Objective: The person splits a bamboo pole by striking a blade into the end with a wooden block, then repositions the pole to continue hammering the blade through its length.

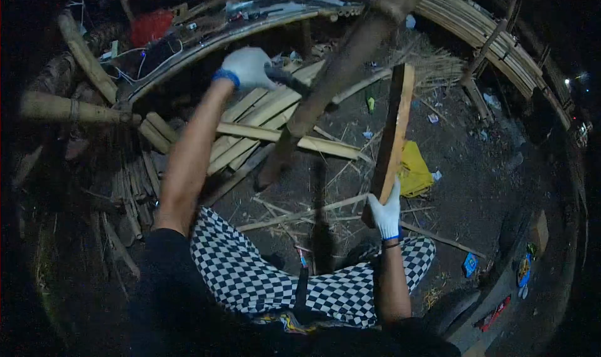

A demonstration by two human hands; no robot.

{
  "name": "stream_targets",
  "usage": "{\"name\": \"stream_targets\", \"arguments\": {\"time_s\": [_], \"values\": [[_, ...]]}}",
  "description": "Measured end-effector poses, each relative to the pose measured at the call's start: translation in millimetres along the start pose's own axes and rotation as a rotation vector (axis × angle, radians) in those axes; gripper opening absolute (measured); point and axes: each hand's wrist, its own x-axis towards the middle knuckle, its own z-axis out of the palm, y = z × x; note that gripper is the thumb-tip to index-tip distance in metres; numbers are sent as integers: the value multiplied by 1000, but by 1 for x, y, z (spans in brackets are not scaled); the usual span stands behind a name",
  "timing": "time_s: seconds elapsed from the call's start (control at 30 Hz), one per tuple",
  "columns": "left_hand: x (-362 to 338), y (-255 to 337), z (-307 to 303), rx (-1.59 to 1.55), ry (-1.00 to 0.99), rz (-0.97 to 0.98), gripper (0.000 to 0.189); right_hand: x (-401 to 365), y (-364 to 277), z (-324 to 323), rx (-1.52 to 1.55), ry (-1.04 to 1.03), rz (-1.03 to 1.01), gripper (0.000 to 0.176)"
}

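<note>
My right hand [386,214], in a white glove, grips the lower end of a split bamboo slat [393,125] and holds it almost upright over the dirt ground. My left hand [248,67], also gloved, is raised higher and is closed on the dark handle of a tool [289,81]. A long brown blurred shaft [332,75] runs slantwise from that hand's level down toward the ground; I cannot tell whether it belongs to the tool. My knees in checkered trousers [250,275] are at the bottom.
Split bamboo slats [263,116] lie piled on the ground under my left hand. Thick bamboo poles [62,108] lie at the left. A yellow bag [414,172] sits beside the slat. A cluttered bamboo platform [206,41] spans the back, with stacked poles [463,25] at the right.
</note>
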Motion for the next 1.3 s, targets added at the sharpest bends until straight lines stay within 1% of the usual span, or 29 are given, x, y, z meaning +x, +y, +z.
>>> {"name": "stream_targets", "arguments": {"time_s": [0.07,0.13,0.17,0.2,0.23,0.27,0.33,0.37,0.4,0.43,0.47,0.5,0.53,0.6,0.63,0.67,0.73,0.77,0.8,0.87,0.93,0.97,1.0,1.07,1.13,1.17,1.23,1.27,1.3], "values": [[-4,6,-46,93,-82,-21,51,0,18,5,51,-7,25,80],[1,-14,-53,18,55,54,47,2,23,8,110,4,46,80],[-1,-17,-51,-25,41,9,46,4,19,7,74,-3,57,78],[-5,-8,-45,-37,-160,-187,46,3,18,7,36,-14,73,77],[-12,-15,4,-58,-78,-69,43,5,26,10,389,-109,242,73],[-19,-25,59,-73,15,51,41,0,26,11,391,-107,252,73],[-23,-2,85,-155,30,-193,42,1,22,20,656,-75,458,67],[-10,3,84,-144,34,-157,45,2,23,22,610,-75,360,62],[-5,11,87,-150,17,-134,48,-8,38,23,587,-86,376,62],[8,18,84,-67,-73,-181,53,-5,59,30,420,-66,314,59],[14,27,77,-64,-44,-177,53,6,68,33,269,-31,235,56],[12,37,72,-92,-72,-153,54,7,58,29,350,-56,201,50],[10,43,68,-119,-105,-132,55,5,42,25,358,-47,190,50],[7,48,57,-95,-78,-119,54,2,16,16,536,-93,425,45],[8,46,50,-76,-59,-108,52,3,14,16,470,-68,356,43],[8,41,45,-56,-51,-96,51,6,18,19,483,-62,357,43],[7,26,3,-37,-25,-83,48,5,38,22,563,-76,292,44],[9,11,-7,-17,96,-29,51,5,47,25,478,-46,302,43],[0,17,-39,-23,46,-146,53,5,46,25,477,-57,315,43],[-4,-2,-61,-92,64,-123,47,4,40,23,502,-103,375,43],[-8,-28,-49,-241,43,-199,59,4,45,27,556,-114,396,43],[-13,-31,-26,-166,6,-193,57,3,51,30,602,-131,403,43],[-22,-32,9,-92,-29,-186,56,2,54,30,647,-145,409,42],[-55,-28,100,-361,124,-240,49,0,39,27,717,-161,419,41],[-74,-25,105,-358,207,-300,45,1,26,26,554,-220,407,42],[-76,-28,107,-363,205,-301,45,1,32,28,541,-229,364,43],[-84,-32,105,-451,70,-334,35,-1,38,35,490,-203,323,44],[-83,-33,102,-450,81,-336,35,2,39,39,458,-163,272,46],[-81,-28,93,-450,-109,-366,40,0,14,32,514,-193,293,49]]}}
